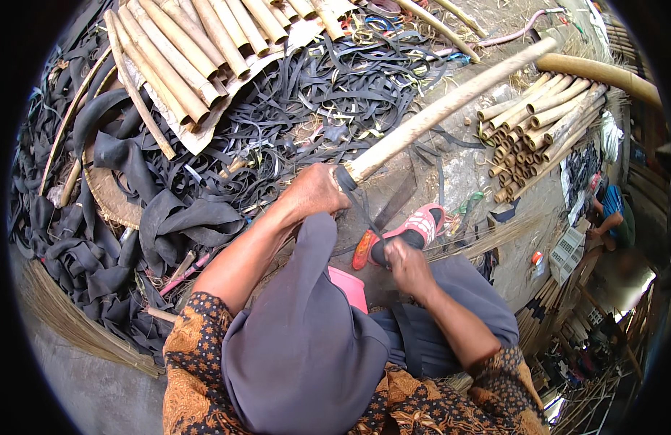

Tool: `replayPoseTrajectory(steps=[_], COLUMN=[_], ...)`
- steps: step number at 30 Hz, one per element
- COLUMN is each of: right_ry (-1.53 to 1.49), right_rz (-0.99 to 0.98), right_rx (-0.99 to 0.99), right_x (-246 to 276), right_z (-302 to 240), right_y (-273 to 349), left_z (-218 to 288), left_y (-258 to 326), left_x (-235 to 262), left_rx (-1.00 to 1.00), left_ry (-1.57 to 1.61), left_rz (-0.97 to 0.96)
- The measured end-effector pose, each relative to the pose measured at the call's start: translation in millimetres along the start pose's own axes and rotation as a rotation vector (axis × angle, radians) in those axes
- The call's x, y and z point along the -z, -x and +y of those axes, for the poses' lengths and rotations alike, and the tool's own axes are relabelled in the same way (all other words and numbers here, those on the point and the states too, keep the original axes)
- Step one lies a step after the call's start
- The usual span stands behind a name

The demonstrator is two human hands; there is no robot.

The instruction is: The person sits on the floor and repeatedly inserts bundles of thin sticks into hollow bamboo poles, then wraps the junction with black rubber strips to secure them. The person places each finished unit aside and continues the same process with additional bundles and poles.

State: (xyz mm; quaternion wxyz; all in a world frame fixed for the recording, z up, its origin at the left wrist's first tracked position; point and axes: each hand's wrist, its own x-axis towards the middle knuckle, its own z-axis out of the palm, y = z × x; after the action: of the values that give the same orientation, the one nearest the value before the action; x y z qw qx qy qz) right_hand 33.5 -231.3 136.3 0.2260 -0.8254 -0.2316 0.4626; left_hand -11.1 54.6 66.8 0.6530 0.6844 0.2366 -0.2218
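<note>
A pale crate (568, 254) is standing far right, contents unclear; the left hand (319, 191) is wrapping its fingers around the pole (451, 112), the right hand (409, 268) clenching the black strip (346, 179), fingertips hidden

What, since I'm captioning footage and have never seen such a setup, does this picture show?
There is no machine here: a person works with two bare hands. The single picture comes from the left of two wide fisheye cameras worn on the head, looking down, so straight edges bend near the rim.

The left hand holds a pale pole near its lower end, where a dark strip is wrapped. The strip runs across to the closed right hand.

On the floor lie tangled dark strips, with large bamboo tubes at upper left and a stack of narrower tubes at right.
</note>
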Motion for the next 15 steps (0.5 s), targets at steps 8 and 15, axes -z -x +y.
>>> replayPoseTrajectory(steps=[8,15], right_ry=[0.173,0.325], right_rz=[0.252,0.136], right_rx=[0.403,0.433], right_x=[4,27], right_z=[-2,-43], right_y=[-125,-133], left_z=[35,13], left_y=[22,7], left_x=[-1,2], left_rx=[0.021,-0.009], left_ry=[0.234,0.168], left_rz=[-0.596,-0.410])
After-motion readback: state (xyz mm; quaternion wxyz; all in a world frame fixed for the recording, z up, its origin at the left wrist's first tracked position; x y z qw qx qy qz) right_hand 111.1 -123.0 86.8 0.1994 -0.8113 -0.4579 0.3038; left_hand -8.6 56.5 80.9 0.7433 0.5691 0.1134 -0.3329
